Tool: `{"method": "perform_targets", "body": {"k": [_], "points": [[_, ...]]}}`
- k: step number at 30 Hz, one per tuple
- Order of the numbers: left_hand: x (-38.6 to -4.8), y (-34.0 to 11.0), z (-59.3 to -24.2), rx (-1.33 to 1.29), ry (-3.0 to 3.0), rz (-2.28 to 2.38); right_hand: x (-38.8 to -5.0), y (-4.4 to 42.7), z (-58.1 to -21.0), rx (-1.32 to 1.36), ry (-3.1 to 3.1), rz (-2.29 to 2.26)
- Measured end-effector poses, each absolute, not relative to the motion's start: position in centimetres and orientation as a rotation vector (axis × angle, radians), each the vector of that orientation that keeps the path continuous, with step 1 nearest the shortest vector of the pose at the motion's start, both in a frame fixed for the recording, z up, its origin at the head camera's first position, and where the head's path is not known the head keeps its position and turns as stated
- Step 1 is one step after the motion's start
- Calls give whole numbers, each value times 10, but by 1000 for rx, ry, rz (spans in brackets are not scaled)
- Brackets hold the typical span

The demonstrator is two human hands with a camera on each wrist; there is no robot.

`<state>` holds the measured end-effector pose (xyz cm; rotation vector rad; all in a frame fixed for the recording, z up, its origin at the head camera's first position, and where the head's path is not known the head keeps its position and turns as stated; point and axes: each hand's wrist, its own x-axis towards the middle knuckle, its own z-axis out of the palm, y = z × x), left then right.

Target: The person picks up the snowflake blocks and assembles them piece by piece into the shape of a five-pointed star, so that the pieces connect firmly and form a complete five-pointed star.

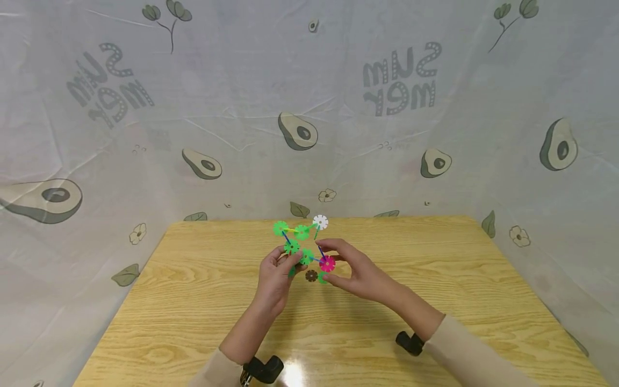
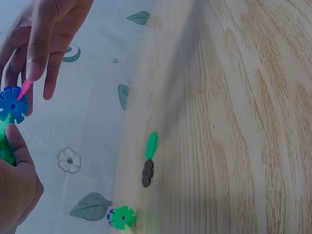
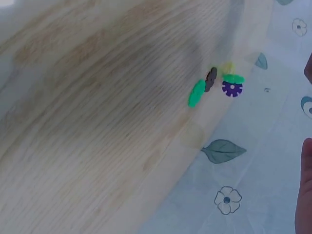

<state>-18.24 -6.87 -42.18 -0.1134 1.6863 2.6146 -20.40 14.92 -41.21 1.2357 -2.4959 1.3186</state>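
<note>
Several notched plastic discs, slotted together edge to face, form an open loop (image 1: 292, 246) held up between the two hands. My left hand (image 1: 279, 277) pinches green discs at the loop's lower left. The right hand (image 1: 360, 274) grips a pink disc (image 1: 327, 263) at the lower right corner. A blue disc (image 2: 13, 105) links that pink disc to a green one under the left thumb. A white disc (image 1: 320, 222) marks the far right corner. Just below the hands show a brown disc (image 1: 311, 276) and a green disc (image 1: 323, 278); whether they join the loop, I cannot tell.
A wood-grain table (image 1: 193, 301) lies under the hands. Behind it hangs a pale cloth (image 1: 242, 80) printed with avocados, leaves and lettering. The purple disc (image 3: 232, 87) has green and yellow pieces against it. Dark wrist mounts (image 1: 263, 370) sit below both forearms.
</note>
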Motion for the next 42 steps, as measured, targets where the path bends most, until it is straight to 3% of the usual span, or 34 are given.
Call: {"method": "perform_targets", "body": {"k": [15, 42], "points": [[-182, -70, -424, -103, 1692, 2569, -206, 156, -407, 1369, -2456, 1053], [-173, -56, -426, 6, 1462, 2617, -202, 139, -428, 1255, -2216, 1040]]}}
